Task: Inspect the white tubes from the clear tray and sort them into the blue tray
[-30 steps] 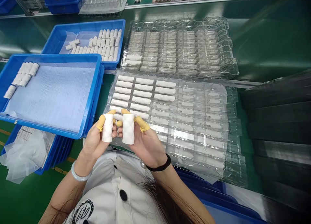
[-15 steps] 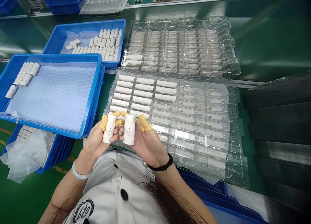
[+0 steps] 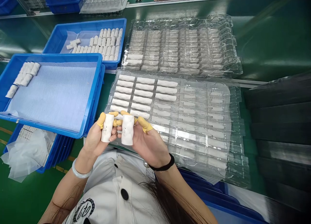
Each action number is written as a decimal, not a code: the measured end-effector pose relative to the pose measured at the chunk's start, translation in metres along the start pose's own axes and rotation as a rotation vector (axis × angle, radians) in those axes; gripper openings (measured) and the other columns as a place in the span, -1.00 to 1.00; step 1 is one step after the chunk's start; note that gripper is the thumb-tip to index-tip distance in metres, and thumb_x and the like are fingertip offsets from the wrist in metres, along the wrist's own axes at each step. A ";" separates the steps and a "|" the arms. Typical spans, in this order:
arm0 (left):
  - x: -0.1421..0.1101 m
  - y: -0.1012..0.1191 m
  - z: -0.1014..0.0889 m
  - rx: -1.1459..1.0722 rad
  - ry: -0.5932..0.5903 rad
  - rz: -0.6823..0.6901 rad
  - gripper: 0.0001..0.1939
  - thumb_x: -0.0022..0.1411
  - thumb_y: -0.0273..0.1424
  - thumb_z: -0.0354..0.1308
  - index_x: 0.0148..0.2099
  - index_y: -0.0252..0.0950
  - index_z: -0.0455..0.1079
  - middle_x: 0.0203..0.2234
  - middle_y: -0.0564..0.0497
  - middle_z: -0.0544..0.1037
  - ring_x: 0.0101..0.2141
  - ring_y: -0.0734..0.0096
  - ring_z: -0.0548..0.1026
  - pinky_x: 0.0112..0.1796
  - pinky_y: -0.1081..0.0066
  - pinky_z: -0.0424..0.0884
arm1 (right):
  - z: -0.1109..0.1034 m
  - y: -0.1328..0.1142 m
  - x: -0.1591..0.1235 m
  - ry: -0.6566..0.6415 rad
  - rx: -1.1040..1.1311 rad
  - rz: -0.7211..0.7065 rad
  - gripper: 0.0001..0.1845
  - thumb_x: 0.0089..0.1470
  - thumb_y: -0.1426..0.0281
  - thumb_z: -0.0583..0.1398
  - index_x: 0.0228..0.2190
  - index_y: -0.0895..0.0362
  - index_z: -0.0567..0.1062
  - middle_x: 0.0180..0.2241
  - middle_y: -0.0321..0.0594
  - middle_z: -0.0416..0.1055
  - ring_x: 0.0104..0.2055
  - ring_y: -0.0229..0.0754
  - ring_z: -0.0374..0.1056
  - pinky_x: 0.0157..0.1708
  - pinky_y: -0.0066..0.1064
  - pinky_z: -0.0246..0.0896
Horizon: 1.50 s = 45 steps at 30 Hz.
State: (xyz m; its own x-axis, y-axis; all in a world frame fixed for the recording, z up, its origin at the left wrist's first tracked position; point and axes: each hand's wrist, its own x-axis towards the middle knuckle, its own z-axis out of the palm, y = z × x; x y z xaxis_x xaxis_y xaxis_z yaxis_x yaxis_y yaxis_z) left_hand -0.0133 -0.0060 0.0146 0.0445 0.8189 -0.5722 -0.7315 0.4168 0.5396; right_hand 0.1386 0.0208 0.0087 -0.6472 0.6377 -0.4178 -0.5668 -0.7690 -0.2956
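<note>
At six o'clock of the head view, a white cylindrical piece (image 3: 107,128) is pinched upright in the left hand (image 3: 96,143), and a second white cylindrical piece (image 3: 127,130) is held the same way in the right hand (image 3: 148,143). Both sets of fingers are drawn narrow and closed about the pieces, with yellow finger cots (image 3: 100,119) worn on the fingertips. Small dark marks are shown on each piece. The two pieces are kept just apart, above the near edge of a clear plastic blister tray (image 3: 233,120). Rows of white pieces are laid in that tray's far left cells, while paler shapes seen at its right cannot be told apart. At ten o'clock, a blue plastic tray (image 3: 55,57) is lined with a pale blue sheet, with a few white pieces at its far corner. At eleven o'clock, an upper blue tray (image 3: 97,22) is filled with rows of pieces. A second blister tray (image 3: 236,68) is laid at one o'clock, and black trays (image 3: 274,130) are stacked at three o'clock.
</note>
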 end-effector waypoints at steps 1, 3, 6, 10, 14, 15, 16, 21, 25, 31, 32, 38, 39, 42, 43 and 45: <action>0.000 0.001 0.001 -0.012 0.021 -0.019 -0.52 0.44 -0.21 -0.17 -0.13 -0.46 0.47 -0.57 -0.07 0.43 -0.61 0.53 0.35 -0.66 0.59 0.28 | 0.000 0.000 0.000 0.013 -0.001 -0.002 -0.61 0.27 0.23 0.00 -0.11 0.15 0.51 -0.33 -0.13 0.54 -0.23 -0.11 0.47 -0.10 -0.12 0.38; 0.001 0.002 0.004 -0.037 0.057 -0.039 -0.48 0.46 -0.22 -0.24 -0.14 -0.47 0.46 -0.57 -0.07 0.43 -0.61 0.53 0.35 -0.67 0.60 0.26 | 0.000 0.000 0.000 0.037 -0.002 -0.014 -0.64 0.26 0.30 0.00 -0.14 0.17 0.52 -0.32 -0.13 0.55 -0.23 -0.12 0.47 -0.08 -0.14 0.38; 0.001 0.002 0.007 -0.063 0.065 -0.027 -0.51 0.46 -0.22 -0.21 -0.15 -0.47 0.44 -0.56 -0.06 0.41 -0.59 0.53 0.35 -0.68 0.62 0.24 | -0.001 0.000 0.000 0.036 -0.002 -0.033 -0.69 0.21 0.35 0.03 -0.20 0.18 0.54 -0.31 -0.13 0.55 -0.19 -0.10 0.47 -0.07 -0.14 0.38; 0.001 -0.002 0.002 -0.018 0.053 -0.009 -0.57 0.42 -0.21 -0.07 -0.14 -0.47 0.46 -0.57 -0.06 0.43 -0.56 0.51 0.38 -0.62 0.59 0.30 | -0.004 0.002 0.001 0.021 -0.017 -0.056 -0.78 0.14 0.33 0.15 -0.26 0.17 0.53 -0.35 -0.15 0.54 -0.21 -0.08 0.47 -0.12 -0.16 0.41; 0.003 -0.005 -0.003 0.041 0.082 0.031 -0.67 0.38 -0.28 0.04 -0.12 -0.46 0.49 -0.54 -0.05 0.44 -0.54 0.50 0.40 -0.53 0.54 0.38 | -0.009 0.006 0.001 0.054 -0.017 -0.088 -0.82 0.01 0.32 0.31 -0.34 0.14 0.49 -0.44 -0.23 0.51 -0.36 -0.18 0.45 -0.30 -0.31 0.42; 0.003 -0.006 -0.004 0.038 0.073 0.032 -0.66 0.38 -0.27 0.02 -0.10 -0.46 0.48 -0.53 -0.04 0.44 -0.54 0.50 0.40 -0.54 0.54 0.37 | -0.009 0.006 0.000 0.063 -0.018 -0.091 -0.80 -0.01 0.32 0.34 -0.35 0.14 0.48 -0.44 -0.25 0.51 -0.41 -0.21 0.43 -0.37 -0.37 0.40; 0.003 -0.006 -0.004 0.033 0.052 0.024 -0.63 0.39 -0.25 0.00 -0.08 -0.47 0.48 -0.53 -0.04 0.43 -0.54 0.51 0.39 -0.55 0.55 0.35 | -0.009 0.007 0.000 0.070 -0.020 -0.095 -0.78 -0.02 0.31 0.36 -0.36 0.14 0.47 -0.44 -0.25 0.51 -0.44 -0.25 0.42 -0.42 -0.41 0.37; 0.004 -0.007 -0.005 0.061 -0.007 -0.018 -0.55 0.37 -0.13 0.01 -0.15 -0.48 0.46 -0.61 0.00 0.35 -0.59 0.53 0.33 -0.64 0.60 0.25 | -0.003 0.004 -0.002 0.044 -0.025 -0.050 -0.65 0.20 0.16 0.16 -0.13 0.15 0.49 -0.35 -0.17 0.52 -0.34 -0.19 0.45 -0.31 -0.32 0.42; 0.005 -0.007 -0.006 0.078 0.055 0.003 -0.59 0.40 -0.20 -0.02 -0.09 -0.46 0.45 -0.54 -0.06 0.45 -0.57 0.51 0.38 -0.57 0.54 0.35 | 0.000 -0.001 -0.002 -0.004 -0.006 -0.031 -0.59 0.27 0.21 0.01 -0.03 0.17 0.46 -0.25 -0.08 0.53 -0.18 -0.08 0.45 -0.12 -0.12 0.41; 0.005 -0.005 -0.004 0.002 -0.001 -0.010 -0.54 0.42 -0.16 -0.09 -0.05 -0.45 0.44 -0.49 -0.09 0.47 -0.54 0.50 0.40 -0.58 0.56 0.33 | 0.001 -0.002 -0.003 0.010 -0.003 -0.040 -0.58 0.25 0.24 0.00 0.00 0.18 0.46 -0.19 -0.05 0.53 -0.13 -0.05 0.45 -0.06 -0.07 0.38; 0.004 -0.005 -0.004 -0.006 -0.007 -0.010 -0.53 0.42 -0.16 -0.09 -0.05 -0.46 0.44 -0.48 -0.09 0.47 -0.54 0.51 0.39 -0.60 0.57 0.32 | 0.001 -0.002 -0.003 0.006 0.000 -0.037 -0.56 0.26 0.24 -0.01 0.01 0.18 0.45 -0.19 -0.04 0.53 -0.12 -0.05 0.45 -0.05 -0.06 0.38; 0.004 -0.006 -0.004 -0.012 0.006 -0.002 -0.57 0.40 -0.19 -0.02 -0.03 -0.48 0.46 -0.48 -0.07 0.47 -0.53 0.54 0.39 -0.56 0.58 0.36 | 0.004 0.001 -0.001 -0.001 0.024 -0.030 -0.54 0.27 0.27 -0.05 0.04 0.20 0.43 -0.17 -0.01 0.53 -0.12 -0.03 0.45 -0.04 -0.02 0.37; 0.004 -0.006 -0.004 -0.001 0.017 0.005 -0.57 0.40 -0.19 -0.01 -0.03 -0.47 0.46 -0.48 -0.07 0.47 -0.54 0.54 0.39 -0.54 0.57 0.38 | 0.005 0.000 -0.001 0.004 0.028 -0.035 -0.55 0.26 0.28 -0.05 0.04 0.19 0.43 -0.17 -0.01 0.54 -0.12 -0.03 0.45 -0.04 -0.02 0.37; 0.004 -0.006 -0.003 0.018 0.058 0.018 -0.57 0.41 -0.21 -0.05 -0.06 -0.47 0.47 -0.50 -0.07 0.47 -0.55 0.51 0.40 -0.52 0.53 0.39 | 0.006 -0.001 -0.001 0.031 0.027 -0.045 -0.57 0.24 0.31 -0.04 0.02 0.19 0.43 -0.17 -0.03 0.54 -0.11 -0.03 0.45 -0.03 -0.03 0.36; 0.004 -0.005 -0.002 0.018 0.069 0.016 -0.56 0.42 -0.22 -0.08 -0.07 -0.47 0.47 -0.51 -0.08 0.47 -0.55 0.51 0.40 -0.52 0.53 0.40 | 0.006 -0.001 -0.002 0.043 0.027 -0.048 -0.58 0.24 0.33 -0.03 0.01 0.19 0.44 -0.17 -0.03 0.55 -0.10 -0.04 0.45 -0.02 -0.03 0.36; 0.003 -0.005 0.000 0.011 0.085 0.010 -0.54 0.44 -0.23 -0.15 -0.09 -0.48 0.47 -0.51 -0.09 0.46 -0.55 0.49 0.41 -0.53 0.52 0.39 | 0.006 -0.001 -0.001 0.070 0.029 -0.053 -0.61 0.23 0.36 -0.03 -0.03 0.20 0.45 -0.18 -0.04 0.55 -0.09 -0.04 0.46 -0.01 -0.05 0.36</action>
State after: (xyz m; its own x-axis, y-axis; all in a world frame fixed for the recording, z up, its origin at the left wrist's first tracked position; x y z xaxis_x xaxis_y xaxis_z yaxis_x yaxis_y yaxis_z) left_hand -0.0097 -0.0053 0.0102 -0.0215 0.7866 -0.6171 -0.7242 0.4133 0.5521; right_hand 0.1370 0.0215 0.0150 -0.5794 0.6718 -0.4616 -0.6145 -0.7321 -0.2941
